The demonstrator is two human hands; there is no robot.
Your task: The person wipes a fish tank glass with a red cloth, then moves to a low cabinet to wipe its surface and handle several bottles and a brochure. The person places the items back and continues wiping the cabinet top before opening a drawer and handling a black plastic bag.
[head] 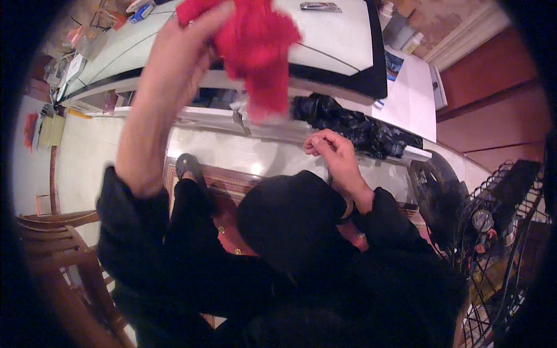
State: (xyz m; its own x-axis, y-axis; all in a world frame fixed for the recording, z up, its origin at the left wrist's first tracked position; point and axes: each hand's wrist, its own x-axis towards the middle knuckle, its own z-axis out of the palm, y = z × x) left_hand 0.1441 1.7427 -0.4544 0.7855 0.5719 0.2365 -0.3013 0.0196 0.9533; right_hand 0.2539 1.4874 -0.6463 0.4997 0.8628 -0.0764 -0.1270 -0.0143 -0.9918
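Note:
My left hand (187, 48) is raised over the front edge of a white-topped table with a black border (335, 52). It grips a bunched bright red cloth (261, 48), whose lower end hangs past the table's edge. The cloth is blurred, and the fingers behind it are partly hidden. Lower and to the right, my right hand (335, 150) hovers in front of the shelf under the table. Its fingers are curled in towards the thumb, with nothing visible in them. Crumpled black plastic (343, 122) lies on that shelf just beyond it.
A small flat packet (321, 7) lies on the tabletop. White bottles (411, 43) stand at the right on a white side surface (411, 95). A black wire rack (500, 261) holding various items is close on my right; a brown slatted chair (52, 243) is on my left.

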